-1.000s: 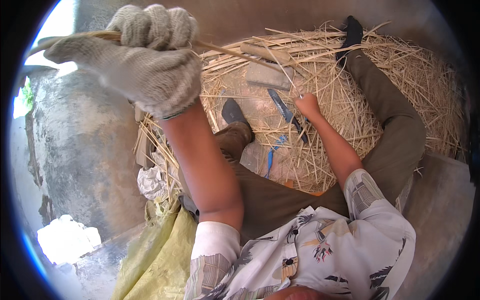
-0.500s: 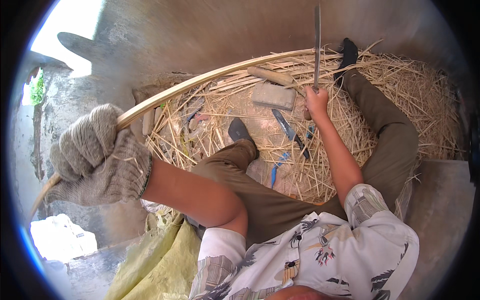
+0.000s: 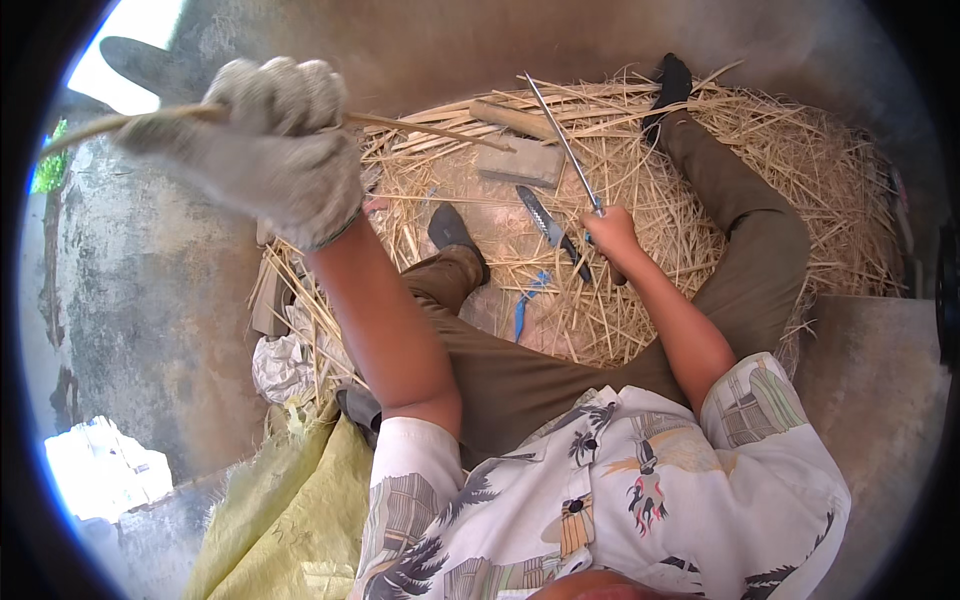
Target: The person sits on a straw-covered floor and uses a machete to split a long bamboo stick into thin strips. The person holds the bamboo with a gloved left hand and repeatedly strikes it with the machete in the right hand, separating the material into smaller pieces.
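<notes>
My left hand, in a grey knitted glove, is raised at the upper left and closed around a long, thin bamboo strip. One end of the strip runs right toward the brick; the other passes out beyond the glove to the left. Bare and lower down, my right hand grips a long knife by its handle. Its narrow blade points up and away, tilted left, apart from the strip. On the ground left of that hand lies a second tool with a patterned dark blade and black handle.
Split strips and shavings cover the ground around my outstretched legs. A grey brick and a wooden piece lie ahead. Close by are a blue strip, a crumpled white bag and a yellow-green sack. A wall rises beyond.
My left hand has risen and moved right with the strip, whose far end has come away from the knife blade. The knife has dropped nearer to me and tipped left.
</notes>
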Action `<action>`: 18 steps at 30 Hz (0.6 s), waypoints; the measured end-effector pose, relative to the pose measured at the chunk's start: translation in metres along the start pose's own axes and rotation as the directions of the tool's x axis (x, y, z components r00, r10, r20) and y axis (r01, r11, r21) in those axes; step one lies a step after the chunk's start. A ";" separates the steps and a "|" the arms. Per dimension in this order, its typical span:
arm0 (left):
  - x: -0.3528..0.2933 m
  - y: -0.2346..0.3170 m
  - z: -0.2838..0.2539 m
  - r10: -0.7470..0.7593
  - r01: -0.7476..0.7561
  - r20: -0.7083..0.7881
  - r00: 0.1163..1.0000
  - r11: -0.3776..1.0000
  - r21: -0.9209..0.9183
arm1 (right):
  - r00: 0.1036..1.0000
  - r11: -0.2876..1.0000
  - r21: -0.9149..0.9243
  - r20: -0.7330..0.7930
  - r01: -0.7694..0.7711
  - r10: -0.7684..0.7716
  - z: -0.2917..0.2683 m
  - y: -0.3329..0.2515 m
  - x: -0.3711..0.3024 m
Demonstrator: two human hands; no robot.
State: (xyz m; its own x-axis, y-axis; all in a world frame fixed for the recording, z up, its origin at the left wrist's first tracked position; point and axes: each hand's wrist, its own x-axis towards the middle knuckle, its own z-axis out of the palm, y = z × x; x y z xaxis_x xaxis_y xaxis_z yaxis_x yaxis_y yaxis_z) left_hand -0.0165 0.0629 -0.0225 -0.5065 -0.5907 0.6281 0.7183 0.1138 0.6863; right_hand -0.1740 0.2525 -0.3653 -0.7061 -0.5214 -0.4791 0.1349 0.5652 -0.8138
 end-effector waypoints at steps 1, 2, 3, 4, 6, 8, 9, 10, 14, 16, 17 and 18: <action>0.002 -0.016 -0.001 0.001 0.014 -0.121 0.993 0.993 0.120 | 0.999 0.999 0.010 -0.023 0.042 -0.042 0.008 0.006 0.005; 0.004 -0.024 -0.002 -0.012 0.022 -0.123 0.992 0.997 0.079 | 0.995 0.996 0.019 -0.047 0.085 -0.084 0.015 0.011 0.011; 0.006 -0.033 -0.005 -0.028 0.034 -0.126 0.992 0.999 0.043 | 0.990 0.992 0.029 -0.066 0.125 -0.123 0.024 0.015 0.015; 0.006 -0.037 -0.010 -0.046 0.047 -0.133 0.990 0.999 0.007 | 0.980 0.982 0.009 -0.069 0.188 -0.187 0.026 0.001 0.006; 0.008 -0.043 -0.015 -0.053 0.052 -0.066 0.996 0.999 -0.010 | 0.936 0.935 0.079 -0.104 0.344 -0.336 0.036 -0.004 0.009; 0.011 -0.049 -0.019 -0.075 0.074 -0.016 0.997 0.996 -0.054 | 0.906 0.891 0.166 -0.098 0.423 -0.412 0.046 0.002 0.013; 0.014 -0.050 -0.022 -0.094 0.094 0.004 0.996 0.992 -0.080 | 0.929 0.921 0.121 -0.041 0.371 -0.368 0.055 0.012 0.016; 0.016 -0.050 -0.024 -0.110 0.113 0.027 0.994 0.988 -0.109 | 0.946 0.944 0.072 0.012 0.321 -0.323 0.061 0.025 0.018; 0.023 -0.047 -0.034 -0.201 0.230 0.178 0.963 0.960 -0.159 | 0.989 0.987 -0.100 0.079 0.129 -0.121 0.068 0.063 0.026; 0.021 -0.048 -0.031 -0.220 0.240 0.143 0.965 0.961 -0.141 | 0.991 0.995 -0.080 0.126 0.056 -0.046 0.065 0.059 0.025; 0.020 -0.046 -0.029 -0.229 0.243 0.121 0.966 0.962 -0.126 | 0.970 0.997 -0.046 0.229 -0.069 0.078 0.059 0.045 0.024; 0.022 -0.045 -0.025 -0.223 0.237 0.131 0.966 0.966 -0.102 | 0.925 0.981 -0.025 0.327 -0.193 0.191 0.052 0.033 0.025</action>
State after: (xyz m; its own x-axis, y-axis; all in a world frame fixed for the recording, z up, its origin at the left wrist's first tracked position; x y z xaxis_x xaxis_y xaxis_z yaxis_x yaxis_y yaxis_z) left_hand -0.0480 0.0250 -0.0488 -0.7124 -0.4911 0.5014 0.6223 -0.1117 0.7747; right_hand -0.1504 0.2248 -0.4211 -0.4001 -0.5842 -0.7061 0.2510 0.6712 -0.6975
